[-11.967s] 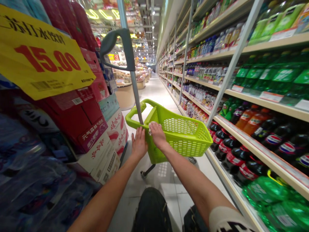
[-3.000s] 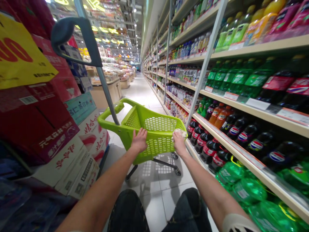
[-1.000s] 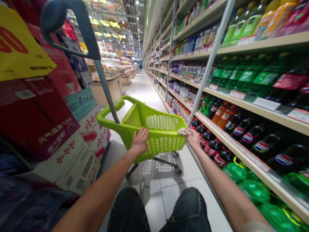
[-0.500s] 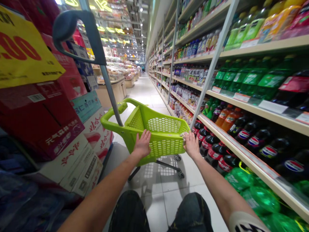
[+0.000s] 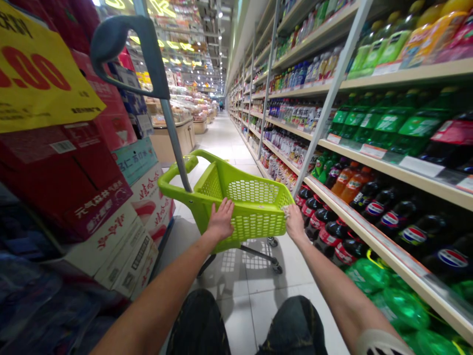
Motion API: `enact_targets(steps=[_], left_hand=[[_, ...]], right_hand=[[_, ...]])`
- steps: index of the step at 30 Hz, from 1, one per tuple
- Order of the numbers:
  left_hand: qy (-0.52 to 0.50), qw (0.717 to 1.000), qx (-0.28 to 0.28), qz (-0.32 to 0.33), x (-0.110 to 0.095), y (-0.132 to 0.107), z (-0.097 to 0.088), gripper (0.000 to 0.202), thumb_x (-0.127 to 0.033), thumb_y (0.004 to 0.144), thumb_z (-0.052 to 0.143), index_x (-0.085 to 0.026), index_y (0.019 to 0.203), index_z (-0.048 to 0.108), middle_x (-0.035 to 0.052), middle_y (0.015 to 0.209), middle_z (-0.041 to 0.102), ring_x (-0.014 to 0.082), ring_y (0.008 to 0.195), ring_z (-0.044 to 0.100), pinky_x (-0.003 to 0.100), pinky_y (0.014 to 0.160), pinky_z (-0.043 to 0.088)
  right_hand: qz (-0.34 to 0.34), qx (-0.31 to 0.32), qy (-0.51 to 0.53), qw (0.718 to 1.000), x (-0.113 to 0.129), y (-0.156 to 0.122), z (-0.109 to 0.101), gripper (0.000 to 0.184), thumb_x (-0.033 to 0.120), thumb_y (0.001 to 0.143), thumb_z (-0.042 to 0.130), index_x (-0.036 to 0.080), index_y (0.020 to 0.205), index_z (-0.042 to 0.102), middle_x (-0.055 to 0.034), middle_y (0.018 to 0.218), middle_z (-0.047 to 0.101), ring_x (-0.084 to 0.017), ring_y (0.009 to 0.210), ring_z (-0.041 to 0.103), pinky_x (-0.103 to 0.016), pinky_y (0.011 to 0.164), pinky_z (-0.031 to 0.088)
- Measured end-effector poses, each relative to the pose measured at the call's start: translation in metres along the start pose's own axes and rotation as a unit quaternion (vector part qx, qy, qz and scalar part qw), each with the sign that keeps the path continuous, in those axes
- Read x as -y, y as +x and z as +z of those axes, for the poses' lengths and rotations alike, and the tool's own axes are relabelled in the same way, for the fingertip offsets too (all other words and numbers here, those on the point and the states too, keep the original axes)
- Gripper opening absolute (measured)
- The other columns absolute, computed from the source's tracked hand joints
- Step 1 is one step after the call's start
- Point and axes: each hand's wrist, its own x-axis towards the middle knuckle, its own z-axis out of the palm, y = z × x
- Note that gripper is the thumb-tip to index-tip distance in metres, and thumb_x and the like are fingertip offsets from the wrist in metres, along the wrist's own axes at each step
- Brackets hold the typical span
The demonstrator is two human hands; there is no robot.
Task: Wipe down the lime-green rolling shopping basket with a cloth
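A lime-green shopping cart (image 5: pixel 258 224) with a perforated plastic basket stands side-on before me. My left hand (image 5: pixel 221 220) rests against the near side of the basket by its upper rim, fingers stretched out. At the basket's right end, my right hand (image 5: pixel 294 224) is closed on a pale, crumpled cloth (image 5: pixel 286 210) pressed to the rim corner. Only a little of the cloth shows past the fingers. The basket holds nothing that I can see.
Shelves of soda bottles (image 5: pixel 384 212) line the right side. Stacked drink cartons (image 5: pixel 99 217) stand on the left under a yellow price sign (image 5: pixel 44 74). A grey post with a loop handle (image 5: pixel 158 64) rises beside the cart. White floor tiles (image 5: pixel 236 296) lie below.
My right hand has curled from spread fingers into a closed grip at the basket corner, covering more of the cloth. My left hand stays on the basket. The view has shifted slightly.
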Motion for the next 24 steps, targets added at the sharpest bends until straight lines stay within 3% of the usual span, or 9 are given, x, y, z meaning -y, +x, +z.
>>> enact_targets(steps=[3, 5, 7, 10, 12, 17, 19, 21, 24], left_hand=[[0.001, 1.000, -0.002, 0.005, 0.002, -0.001, -0.001, 0.074, -0.026, 0.066, 0.046, -0.011, 0.134, 0.022, 0.0072, 0.143, 0.019, 0.0227, 0.133, 0.005, 0.051, 0.105, 0.010], [0.007, 1.000, -0.001, 0.014, 0.004, -0.003, -0.001, 0.075, -0.026, 0.066, 0.047, -0.012, 0.135, 0.021, 0.0068, 0.144, 0.017, 0.0228, 0.133, 0.004, 0.051, 0.105, 0.010], [0.012, 1.000, 0.004, 0.019, 0.004, -0.005, -0.002, 0.076, -0.026, 0.066, 0.048, -0.012, 0.135, 0.020, 0.0065, 0.144, 0.016, 0.0231, 0.133, 0.005, 0.051, 0.104, 0.010], [0.013, 1.000, 0.012, 0.016, 0.001, -0.005, -0.002, 0.076, -0.026, 0.066, 0.047, -0.011, 0.135, 0.019, 0.0068, 0.144, 0.015, 0.0236, 0.133, 0.004, 0.052, 0.104, 0.010], [0.012, 1.000, 0.012, 0.011, -0.002, -0.005, -0.001, 0.076, -0.027, 0.067, 0.047, -0.010, 0.135, 0.019, 0.0070, 0.144, 0.015, 0.0235, 0.133, 0.004, 0.051, 0.104, 0.009], [0.010, 1.000, 0.002, 0.010, -0.004, -0.004, -0.001, 0.075, -0.027, 0.066, 0.046, -0.010, 0.135, 0.020, 0.0073, 0.144, 0.016, 0.0225, 0.133, 0.005, 0.050, 0.105, 0.008], [0.010, 1.000, 0.000, 0.020, -0.003, -0.005, -0.002, 0.075, -0.026, 0.066, 0.045, -0.010, 0.135, 0.021, 0.0073, 0.144, 0.016, 0.0219, 0.133, 0.006, 0.051, 0.105, 0.006], [0.012, 1.000, -0.003, 0.028, -0.002, -0.007, -0.002, 0.075, -0.024, 0.065, 0.045, -0.010, 0.134, 0.022, 0.0070, 0.144, 0.017, 0.0214, 0.133, 0.006, 0.051, 0.105, 0.004], [0.015, 1.000, -0.006, 0.023, -0.004, -0.008, -0.002, 0.075, -0.024, 0.064, 0.044, -0.009, 0.134, 0.022, 0.0077, 0.144, 0.017, 0.0225, 0.133, 0.006, 0.053, 0.105, 0.002]], right_hand=[[-0.075, 0.001, 0.065, 0.995, 0.052, -0.001, 0.013, 0.048, 0.006, 0.075, 0.031, 0.013, 0.120, 0.048, -0.0102, 0.126, 0.048, -0.017, 0.121, 0.037, -0.036, 0.099, 0.032], [-0.109, 0.023, 0.083, 0.990, 0.064, 0.001, 0.010, 0.047, 0.006, 0.076, 0.033, 0.014, 0.120, 0.048, -0.0102, 0.128, 0.046, -0.019, 0.123, 0.034, -0.040, 0.099, 0.030], [-0.067, 0.043, 0.057, 0.995, 0.049, 0.002, -0.001, 0.044, 0.008, 0.078, 0.033, 0.013, 0.118, 0.050, -0.0125, 0.129, 0.044, -0.023, 0.124, 0.032, -0.045, 0.099, 0.027], [0.072, 0.039, -0.009, 0.997, 0.011, 0.000, -0.019, 0.042, 0.010, 0.080, 0.031, 0.011, 0.118, 0.050, -0.0166, 0.130, 0.042, -0.028, 0.125, 0.029, -0.052, 0.098, 0.023], [0.111, 0.036, -0.021, 0.993, 0.007, -0.004, -0.023, 0.044, 0.009, 0.080, 0.031, 0.011, 0.119, 0.049, -0.0169, 0.131, 0.041, -0.027, 0.126, 0.028, -0.051, 0.098, 0.023], [-0.048, 0.057, 0.048, 0.996, 0.067, -0.008, -0.011, 0.050, 0.003, 0.075, 0.033, 0.014, 0.122, 0.047, -0.0116, 0.133, 0.040, -0.021, 0.126, 0.028, -0.041, 0.100, 0.026], [-0.089, 0.059, 0.053, 0.993, 0.071, -0.009, -0.011, 0.053, 0.002, 0.074, 0.034, 0.017, 0.123, 0.046, -0.0095, 0.134, 0.040, -0.020, 0.127, 0.028, -0.043, 0.101, 0.024], [-0.045, 0.053, 0.031, 0.997, 0.052, -0.010, -0.017, 0.050, 0.003, 0.075, 0.033, 0.017, 0.122, 0.047, -0.0109, 0.132, 0.041, -0.022, 0.126, 0.029, -0.047, 0.100, 0.023], [0.101, 0.024, -0.010, 0.995, 0.018, -0.012, -0.025, 0.046, 0.007, 0.078, 0.031, 0.012, 0.120, 0.048, -0.0161, 0.130, 0.042, -0.027, 0.125, 0.030, -0.051, 0.097, 0.025]])
